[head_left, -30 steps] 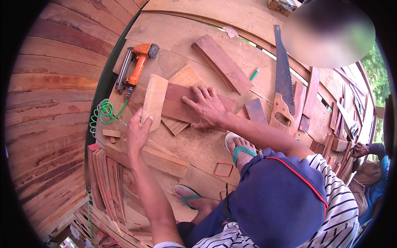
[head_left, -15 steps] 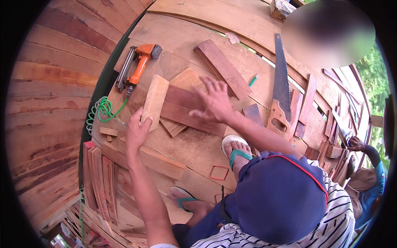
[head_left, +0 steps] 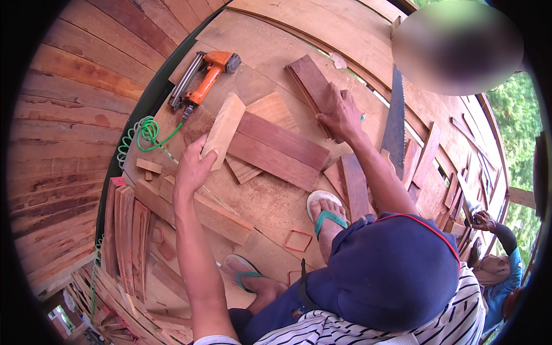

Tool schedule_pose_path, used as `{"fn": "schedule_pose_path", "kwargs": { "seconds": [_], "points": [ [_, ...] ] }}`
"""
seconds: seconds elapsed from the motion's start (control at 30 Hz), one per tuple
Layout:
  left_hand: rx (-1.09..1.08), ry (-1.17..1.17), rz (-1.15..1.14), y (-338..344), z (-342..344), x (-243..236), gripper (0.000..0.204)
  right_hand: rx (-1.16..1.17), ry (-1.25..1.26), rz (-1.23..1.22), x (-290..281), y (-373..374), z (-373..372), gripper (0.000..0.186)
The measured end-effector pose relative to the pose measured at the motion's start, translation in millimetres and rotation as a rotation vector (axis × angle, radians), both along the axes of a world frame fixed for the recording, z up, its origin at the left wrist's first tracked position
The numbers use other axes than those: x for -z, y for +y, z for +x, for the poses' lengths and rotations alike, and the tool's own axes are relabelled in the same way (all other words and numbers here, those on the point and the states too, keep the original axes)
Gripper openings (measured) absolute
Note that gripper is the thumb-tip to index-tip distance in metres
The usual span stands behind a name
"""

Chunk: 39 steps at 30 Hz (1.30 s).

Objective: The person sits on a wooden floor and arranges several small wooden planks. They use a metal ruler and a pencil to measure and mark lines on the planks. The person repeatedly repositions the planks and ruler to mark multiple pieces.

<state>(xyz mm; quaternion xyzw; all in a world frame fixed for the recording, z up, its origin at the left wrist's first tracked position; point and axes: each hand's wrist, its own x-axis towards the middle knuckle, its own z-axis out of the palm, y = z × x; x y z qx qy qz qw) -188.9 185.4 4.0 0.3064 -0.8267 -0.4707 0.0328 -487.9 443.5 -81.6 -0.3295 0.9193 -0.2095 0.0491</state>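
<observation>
My left hand [head_left: 194, 168] is closed around the lower end of a pale wood block [head_left: 225, 127], thumb on its face. That block stands tilted against the left end of two reddish-brown boards [head_left: 282, 150] lying side by side. Under them lies a pale flat board [head_left: 276, 109], partly covered. My right hand [head_left: 343, 115] is on the lower end of another reddish-brown board [head_left: 310, 80], thumb at one side and fingers across the other. A green pencil [head_left: 363, 117] is mostly hidden behind this hand.
An orange nail gun [head_left: 208, 80] with a green coiled hose [head_left: 148, 133] lies at the far left. A handsaw [head_left: 394, 118] lies right of my right arm. Stacked boards [head_left: 131, 230] stand at lower left. A co-worker's hand [head_left: 484, 221] works at the right edge.
My right hand has moved right, from above the paired boards onto the separate reddish-brown board. My left hand still holds the pale block. The whole view has shifted slightly.
</observation>
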Motion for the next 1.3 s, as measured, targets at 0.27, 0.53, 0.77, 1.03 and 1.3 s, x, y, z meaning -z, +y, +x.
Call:
{"fn": "schedule_pose_path", "kwargs": {
  "seconds": [0.27, 0.53, 0.77, 1.03, 1.3],
  "points": [
    [-0.006, 0.030, 0.066, -6.6, 3.2, 9.4, 0.042, -0.277, 0.021, 0.044, -40.5, -10.1, 38.5, 0.034],
    [-0.002, 0.018, 0.081, -3.5, 1.2, 3.6, 0.043, -0.358, -0.001, 0.042, -24.9, -7.4, 56.3, 0.035],
    [0.005, 0.000, 0.060, -4.5, 0.7, 2.6, 0.043, -0.392, -0.004, -0.015, -20.0, -16.0, 57.3, 0.036],
    [-0.015, 0.005, 0.075, -5.1, 1.5, 6.0, 0.043, -0.452, -0.043, 0.008, -19.4, -28.8, 55.5, 0.037],
    [-0.010, 0.013, 0.093, -5.7, 1.7, 3.8, 0.043, -0.477, -0.047, 0.021, -13.1, -32.8, 54.0, 0.032]
  ]
}}
